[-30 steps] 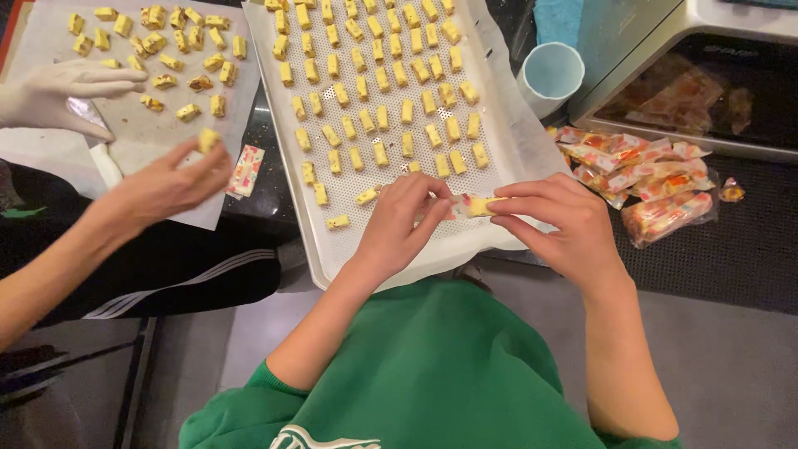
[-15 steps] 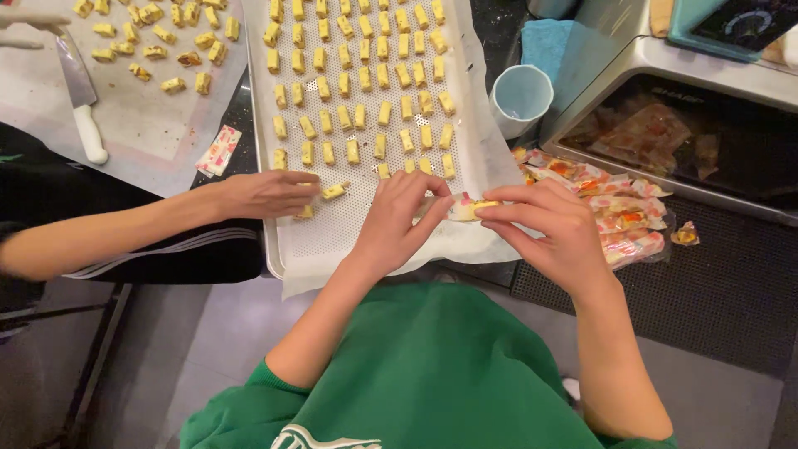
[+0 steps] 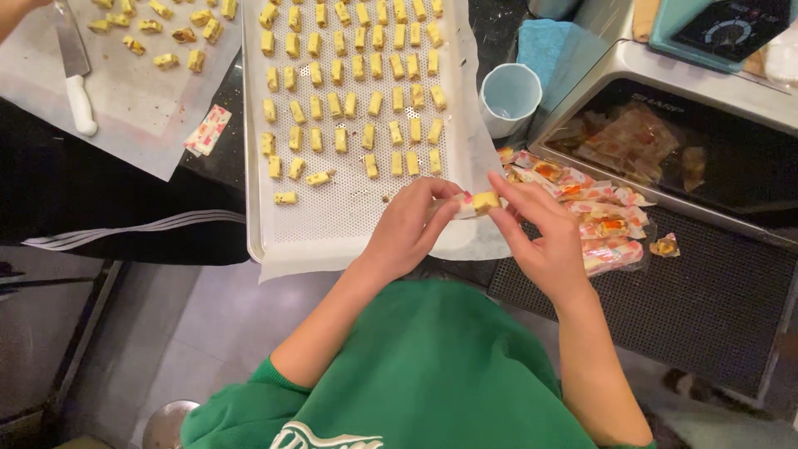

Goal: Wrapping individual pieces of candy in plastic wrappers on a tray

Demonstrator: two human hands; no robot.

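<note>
Now, hands: left hand (image 3: 407, 229) and right hand (image 3: 540, 233) pinch a yellow candy (image 3: 485, 200) in its wrapper (image 3: 462, 205).
Packages: red-and-white wrapped sweets (image 3: 603, 216) heaped right of the tray (image 3: 253, 166).
Change: the co-worker's hand has left the tray.

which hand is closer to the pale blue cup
Right. The right hand lies below the cup, beside the wrapped candies; the left hand is farther off, lower left, over the tray's near edge.

Dark counter (image 3: 224, 166) under a baking tray (image 3: 253, 208), a pale cup (image 3: 509, 97), wrapped sweets (image 3: 611, 224).
</note>
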